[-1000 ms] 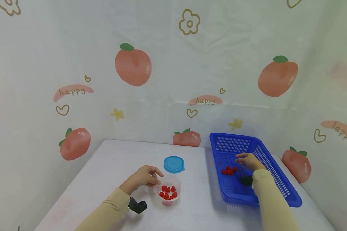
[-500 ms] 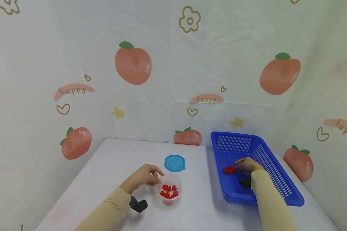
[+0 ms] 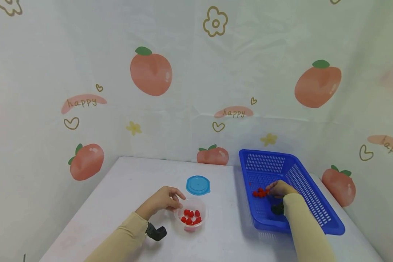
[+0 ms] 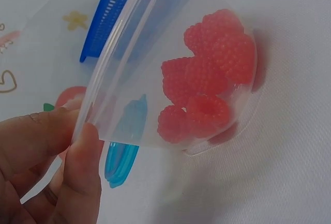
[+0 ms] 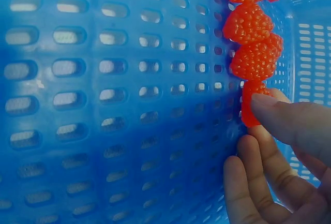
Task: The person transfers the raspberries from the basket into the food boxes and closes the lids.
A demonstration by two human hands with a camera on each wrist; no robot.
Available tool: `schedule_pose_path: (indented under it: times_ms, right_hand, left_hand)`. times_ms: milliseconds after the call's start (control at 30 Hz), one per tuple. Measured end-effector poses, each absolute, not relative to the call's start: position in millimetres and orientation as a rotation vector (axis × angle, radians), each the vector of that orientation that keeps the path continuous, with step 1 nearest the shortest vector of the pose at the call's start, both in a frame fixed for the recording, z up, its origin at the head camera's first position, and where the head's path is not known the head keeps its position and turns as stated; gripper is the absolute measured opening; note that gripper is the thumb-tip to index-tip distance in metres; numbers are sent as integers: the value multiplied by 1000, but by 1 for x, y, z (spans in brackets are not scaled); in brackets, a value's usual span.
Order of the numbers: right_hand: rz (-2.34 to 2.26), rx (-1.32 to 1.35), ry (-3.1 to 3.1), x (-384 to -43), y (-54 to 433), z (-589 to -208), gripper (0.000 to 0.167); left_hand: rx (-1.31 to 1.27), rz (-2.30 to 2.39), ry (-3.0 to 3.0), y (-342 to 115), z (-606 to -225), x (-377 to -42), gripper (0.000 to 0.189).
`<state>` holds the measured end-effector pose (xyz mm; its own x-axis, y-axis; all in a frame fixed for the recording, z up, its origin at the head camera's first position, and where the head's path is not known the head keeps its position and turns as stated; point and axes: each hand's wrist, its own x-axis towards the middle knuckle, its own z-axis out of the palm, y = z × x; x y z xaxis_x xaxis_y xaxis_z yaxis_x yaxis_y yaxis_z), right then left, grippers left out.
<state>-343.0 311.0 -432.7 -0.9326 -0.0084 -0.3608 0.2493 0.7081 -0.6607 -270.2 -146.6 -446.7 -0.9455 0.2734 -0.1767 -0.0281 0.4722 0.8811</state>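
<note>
My left hand (image 3: 162,202) pinches the rim of a clear plastic tub (image 4: 150,53) between thumb and fingers. Several red raspberries (image 4: 204,76) lie in the bottom of this tub, which stands on the table. Over on the right, my right hand (image 3: 281,188) reaches down inside a blue plastic basket (image 3: 257,220). Its thumb and index finger pinch one raspberry (image 5: 250,110), seen in the right wrist view, while the other fingers lie near the basket's slotted floor. Several more raspberries (image 5: 253,61) sit in a cluster right beside the pinched one.
A blue lid (image 3: 198,185) lies flat on the white table (image 3: 150,171) behind the tub. A black wrist camera (image 3: 156,232) is on the left wrist. Behind the table hangs a patterned white sheet (image 3: 183,120).
My right hand has lowered from above the basket floor to the raspberry cluster and now pinches one. My left hand stays at the tub's rim.
</note>
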Motion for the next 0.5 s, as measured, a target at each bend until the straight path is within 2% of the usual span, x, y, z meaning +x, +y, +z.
schedule_pose_path:
  times_ms: [267,500]
  right_hand:
    - [-991,195,2611,-341,309,-428,6]
    - [-1295,200,2501,-340,311,-418,13]
  left_hand:
    - [223,1456,2429,-146,-445,-270,22]
    - [233,1451,2434,-146,-445,-270,21]
